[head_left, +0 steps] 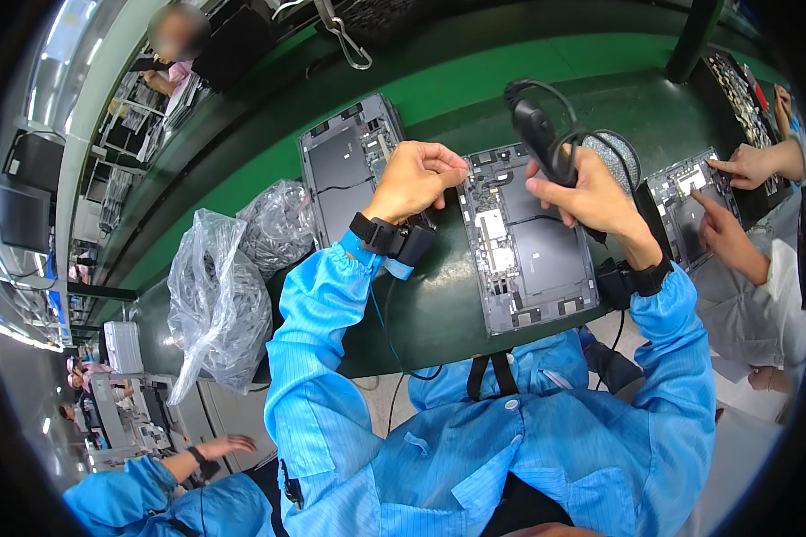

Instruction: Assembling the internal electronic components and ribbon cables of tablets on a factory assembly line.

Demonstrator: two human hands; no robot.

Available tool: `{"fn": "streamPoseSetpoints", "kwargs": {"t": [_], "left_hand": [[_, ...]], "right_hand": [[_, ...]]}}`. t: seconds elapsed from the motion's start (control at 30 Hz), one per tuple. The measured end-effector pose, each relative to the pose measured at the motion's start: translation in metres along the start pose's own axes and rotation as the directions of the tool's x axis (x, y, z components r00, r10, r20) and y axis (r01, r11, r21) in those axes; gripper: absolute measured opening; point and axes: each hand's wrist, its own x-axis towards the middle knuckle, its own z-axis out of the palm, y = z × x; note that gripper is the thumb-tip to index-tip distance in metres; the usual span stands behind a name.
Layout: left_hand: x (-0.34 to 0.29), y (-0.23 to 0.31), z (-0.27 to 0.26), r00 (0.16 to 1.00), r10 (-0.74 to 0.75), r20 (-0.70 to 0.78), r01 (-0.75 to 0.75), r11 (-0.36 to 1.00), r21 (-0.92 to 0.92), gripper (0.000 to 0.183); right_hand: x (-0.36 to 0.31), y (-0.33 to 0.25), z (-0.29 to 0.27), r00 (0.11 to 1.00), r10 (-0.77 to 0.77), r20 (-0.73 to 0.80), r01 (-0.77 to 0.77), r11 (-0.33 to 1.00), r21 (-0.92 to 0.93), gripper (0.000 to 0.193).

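In front of me lies an opened laptop chassis, grey, with its circuit board and dark battery panel exposed. My left hand is at its far left corner, thumb and fingertips pinched together. Whatever they hold, if anything, is too small to make out. My right hand is closed round a black corded electric screwdriver, held tilted above the chassis; its tip is hard to see. Beyond my left hand lies a stack of similar opened laptop chassis.
Clear plastic bags with dark contents lie at the left of the green bench. On the right, a co-worker's hands touch another laptop chassis. A metal hook hangs at the top. Another person's arm shows lower left.
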Motion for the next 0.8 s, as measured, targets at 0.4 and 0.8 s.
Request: {"fn": "streamPoseSetpoints", "kwargs": {"t": [0.4,0.8], "left_hand": [[0.009,-0.007,-0.001,0.987,0.159,-0.001,-0.153,0.950,0.272,0.014],[0.006,0.005,0.002,0.992,0.123,0.008,-0.119,0.942,0.313,0.012]], "right_hand": [[-0.001,0.003,0.004,0.999,0.000,-0.043,-0.004,0.994,-0.105,0.019],[-0.003,0.004,-0.002,0.994,-0.011,-0.110,-0.001,0.994,-0.107,0.023]]}}
